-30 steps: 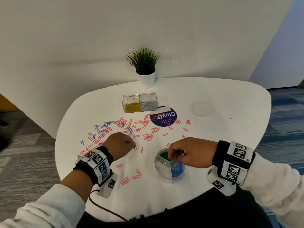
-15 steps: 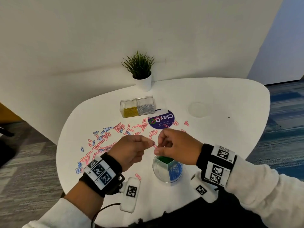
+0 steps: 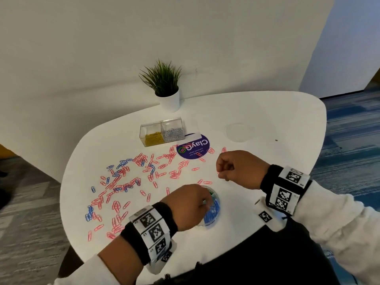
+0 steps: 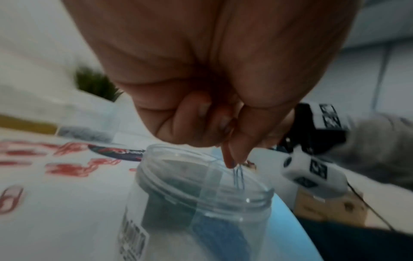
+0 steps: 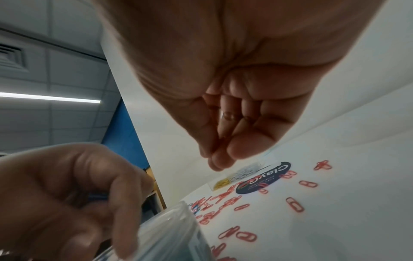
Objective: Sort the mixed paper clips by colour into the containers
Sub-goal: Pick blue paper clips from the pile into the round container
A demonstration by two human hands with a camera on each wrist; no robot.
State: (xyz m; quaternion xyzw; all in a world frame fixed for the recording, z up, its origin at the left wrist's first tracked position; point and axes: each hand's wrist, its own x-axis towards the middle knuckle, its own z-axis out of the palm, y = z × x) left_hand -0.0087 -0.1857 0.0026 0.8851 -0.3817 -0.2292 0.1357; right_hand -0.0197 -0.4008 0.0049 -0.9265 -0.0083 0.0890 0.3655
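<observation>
Red and blue paper clips (image 3: 121, 182) lie scattered over the left and middle of the white table (image 3: 267, 161). A round clear divided jar (image 3: 214, 214) holds green clips in one section and blue ones in another. My left hand (image 3: 206, 204) hovers over its mouth; in the left wrist view its fingertips (image 4: 232, 162) pinch a blue clip (image 4: 238, 176) that hangs into the jar (image 4: 257, 199). My right hand (image 3: 219, 173) is to the jar's upper right, its fingers pinching a red clip (image 3: 218, 173). In the right wrist view that clip is mostly hidden between the fingers (image 5: 220, 159).
A clear two-part box (image 3: 162, 131) with yellow and silver clips stands at the back. Beside it lie a round purple sticker (image 3: 193, 150) and a clear lid (image 3: 238, 130). A potted plant (image 3: 169, 100) stands against the wall. The table's front edge is just below my wrists.
Half a second ago both hands met above the jar, pinching together. Now they are apart: the left has dropped to the jar with a blue clip, the right has moved right with a red one.
</observation>
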